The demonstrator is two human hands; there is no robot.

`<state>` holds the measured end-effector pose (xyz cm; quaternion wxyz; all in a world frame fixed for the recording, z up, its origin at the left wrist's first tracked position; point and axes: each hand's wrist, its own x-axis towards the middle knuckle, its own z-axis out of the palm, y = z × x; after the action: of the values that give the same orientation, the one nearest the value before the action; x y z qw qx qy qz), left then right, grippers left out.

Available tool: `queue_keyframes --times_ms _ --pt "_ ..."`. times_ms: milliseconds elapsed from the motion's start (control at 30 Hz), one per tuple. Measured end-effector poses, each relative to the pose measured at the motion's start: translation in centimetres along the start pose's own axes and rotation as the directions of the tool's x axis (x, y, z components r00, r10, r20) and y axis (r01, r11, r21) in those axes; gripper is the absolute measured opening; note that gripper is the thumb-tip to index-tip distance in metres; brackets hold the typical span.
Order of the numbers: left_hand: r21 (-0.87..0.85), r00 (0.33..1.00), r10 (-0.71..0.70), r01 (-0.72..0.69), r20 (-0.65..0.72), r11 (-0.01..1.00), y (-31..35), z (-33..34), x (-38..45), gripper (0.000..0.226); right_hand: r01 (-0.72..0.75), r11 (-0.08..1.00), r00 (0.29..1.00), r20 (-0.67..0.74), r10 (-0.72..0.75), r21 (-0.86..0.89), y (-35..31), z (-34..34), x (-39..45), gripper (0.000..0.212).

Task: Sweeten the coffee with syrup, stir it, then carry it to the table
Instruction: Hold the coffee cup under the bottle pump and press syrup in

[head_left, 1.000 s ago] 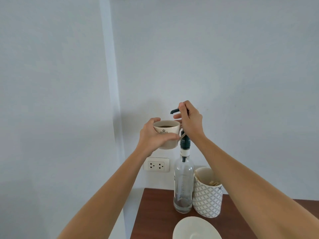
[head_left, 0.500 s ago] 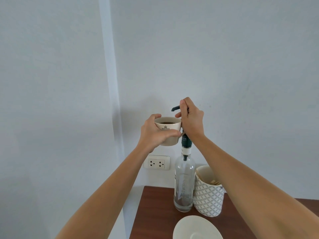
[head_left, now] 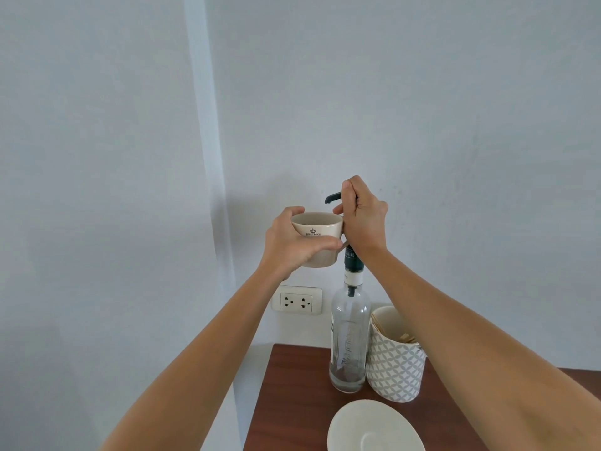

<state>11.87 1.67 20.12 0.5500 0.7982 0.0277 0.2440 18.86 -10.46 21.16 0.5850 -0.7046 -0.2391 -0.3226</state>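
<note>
My left hand point(head_left: 294, 245) grips a cream coffee cup point(head_left: 320, 237) from the left side and holds it in the air, level with the pump nozzle point(head_left: 332, 198). The dark nozzle pokes out to the left just above the cup's far rim. My right hand point(head_left: 362, 219) is closed around the pump head of a tall clear syrup bottle point(head_left: 349, 340), which stands on the brown table point(head_left: 292, 395) and is nearly empty. The coffee inside the cup is hidden from this angle.
A patterned white holder point(head_left: 395, 369) with wooden sticks stands right of the bottle. A white saucer point(head_left: 374, 428) lies at the table's near edge. A wall socket point(head_left: 297, 301) sits behind, and the walls meet in a corner left of the table.
The pump head and my right hand have risen a little. The cup rose with them, and the coffee surface that showed earlier is now out of sight.
</note>
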Motion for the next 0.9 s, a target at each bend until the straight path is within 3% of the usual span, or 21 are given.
queue_keyframes --times_ms 900 --pt "-0.008 1.000 -0.007 0.007 -0.007 1.000 -0.12 0.16 -0.21 0.105 0.040 0.997 0.998 -0.039 -0.043 -0.072 0.35 0.21 -0.06 0.023"
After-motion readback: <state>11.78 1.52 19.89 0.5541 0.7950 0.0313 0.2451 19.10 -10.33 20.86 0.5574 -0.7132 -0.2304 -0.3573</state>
